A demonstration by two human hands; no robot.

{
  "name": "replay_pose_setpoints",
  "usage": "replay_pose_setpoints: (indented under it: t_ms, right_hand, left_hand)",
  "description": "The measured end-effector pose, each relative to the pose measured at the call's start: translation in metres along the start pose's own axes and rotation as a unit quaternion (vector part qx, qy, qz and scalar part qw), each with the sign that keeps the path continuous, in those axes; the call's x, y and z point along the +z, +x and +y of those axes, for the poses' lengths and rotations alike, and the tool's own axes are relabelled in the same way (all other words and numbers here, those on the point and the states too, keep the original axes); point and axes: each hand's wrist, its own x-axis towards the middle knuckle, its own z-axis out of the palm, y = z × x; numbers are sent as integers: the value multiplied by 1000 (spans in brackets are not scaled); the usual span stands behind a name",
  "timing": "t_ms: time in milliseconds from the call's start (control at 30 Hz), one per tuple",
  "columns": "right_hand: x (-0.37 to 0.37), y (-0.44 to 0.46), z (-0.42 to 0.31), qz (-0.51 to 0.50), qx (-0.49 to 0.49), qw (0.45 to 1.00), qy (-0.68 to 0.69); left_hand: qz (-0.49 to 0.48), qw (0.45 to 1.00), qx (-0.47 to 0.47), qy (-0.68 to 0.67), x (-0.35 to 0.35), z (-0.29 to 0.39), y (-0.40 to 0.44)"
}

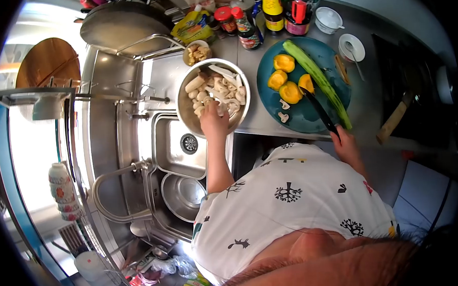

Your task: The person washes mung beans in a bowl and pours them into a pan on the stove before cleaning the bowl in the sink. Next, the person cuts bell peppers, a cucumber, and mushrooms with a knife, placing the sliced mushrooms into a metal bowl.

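My left hand (215, 117) reaches over the near rim of a steel bowl (183, 114) full of cut mushrooms (220, 87); its fingertips are among the pieces, and whether they hold one cannot be made out. My right hand (344, 142) grips a black knife (318, 108) at the near edge of a round teal board (310, 120). The blade tip rests by one of several yellow squash-like pieces (290, 92). A long green peeled vegetable (315, 75) lies slantwise across the board. Two mushroom slices (283, 117) lie at its lower left.
Left of me is a sink (160, 146) with a curved faucet (99, 200) and a steel basin (183, 196). Bottles (273, 13) and jars (226, 21) line the back. A white bowl with a spoon (351, 46) and a wooden handle (391, 123) are at the right.
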Motion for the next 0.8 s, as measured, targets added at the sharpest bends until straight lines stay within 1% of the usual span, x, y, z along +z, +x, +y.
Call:
replay_pose_setpoints:
  t_ms: [33, 67, 100, 167, 200, 233, 267, 300, 367, 433, 467, 500, 567, 600, 667, 733, 800]
  right_hand:
    - [-2, -2, 0, 1, 10, 1000, 12]
    - [-4, -4, 0, 1, 20, 1000, 23]
    - [-7, -5, 0, 2, 25, 999, 20]
    - [-10, -4, -1, -21, 60, 998, 15]
    - [-12, -5, 1, -16, 65, 998, 14]
    - [-14, -6, 3, -36, 65, 997, -1]
    - [-17, -7, 5, -54, 67, 996, -17]
    - [-19, -10, 8, -46, 76, 996, -19]
    - [-23, -16, 16, -69, 43, 996, -39]
    - [-22, -23, 27, -63, 39, 996, -44]
    - [-21, -26, 36, -62, 15, 996, -61]
    - [-18, -29, 44, -62, -10, 995, -78]
    - [-9, -34, 61, -59, -19, 995, -81]
    - [-6, -36, 66, -57, -31, 994, -89]
    - [-3, -38, 73, -51, -45, 994, -88]
    - [-5, -38, 70, -45, -60, 993, -88]
    - [-8, -38, 63, -56, -39, 993, -98]
  left_hand:
    - [-7, 998, -10, -54, -16, 24, 3]
    - [-45, 987, 5, -153, -18, 44, -1]
    - [-80, 964, 19, -251, -12, 63, -7]
    - [-245, 912, 22, -328, 17, 102, -23]
    - [-262, 892, 36, -366, 47, 116, -34]
    - [-279, 870, 51, -403, 78, 123, -46]
    - [-285, 865, 59, -408, 93, 130, -51]
    - [-294, 871, 55, -390, 104, 138, -56]
    - [-309, 871, 56, -377, 122, 148, -64]
    - [-241, 885, 55, -394, 120, 156, -64]
    - [-246, 888, -4, -388, 116, 160, -68]
    - [-250, 888, -3, -387, 117, 161, -69]
    - [-252, 888, -24, -384, 120, 161, -72]
    - [-255, 888, -23, -383, 119, 162, -72]
    - [-201, 903, 46, -377, 117, 166, -74]
    - [-197, 903, 54, -378, 120, 166, -76]
    - [-192, 904, 62, -378, 119, 167, -76]
